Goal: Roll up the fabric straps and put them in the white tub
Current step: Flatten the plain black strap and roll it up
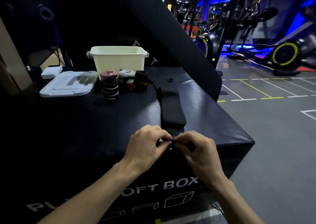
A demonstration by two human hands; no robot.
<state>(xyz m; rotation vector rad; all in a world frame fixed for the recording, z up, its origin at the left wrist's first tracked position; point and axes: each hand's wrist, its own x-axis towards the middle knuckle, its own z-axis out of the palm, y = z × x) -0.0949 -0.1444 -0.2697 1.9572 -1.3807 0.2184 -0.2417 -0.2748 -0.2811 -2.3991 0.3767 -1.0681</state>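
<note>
Both hands at lower centre pinch the near end of black strap [171, 105]: left hand [147, 143], right hand [196, 148]. Strap lies flat on table [213, 119]. White tub [118, 59] upper left, rolled straps [109, 88] just before it.

1. Hands: two. The left hand [148, 144] and the right hand [198, 148] meet at the near edge of the black box top [68, 129], both pinching one end of the same strap.
2. Unrolled straps: one, the black strap [171, 107], lying from the near edge toward the far right corner.
3. Rolled straps, upright toward the far edge: four counted.
   - striped black roll [109, 88]
   - pink roll [108, 75]
   - white and red roll [126, 80]
   - black and yellow roll [141, 82]
4. Tubs: one white tub [118, 61], at the far edge.
5. Lids: one clear lid [68, 85], far left corner.
6. Small white boxes: one white box [51, 72], far left edge.
</note>
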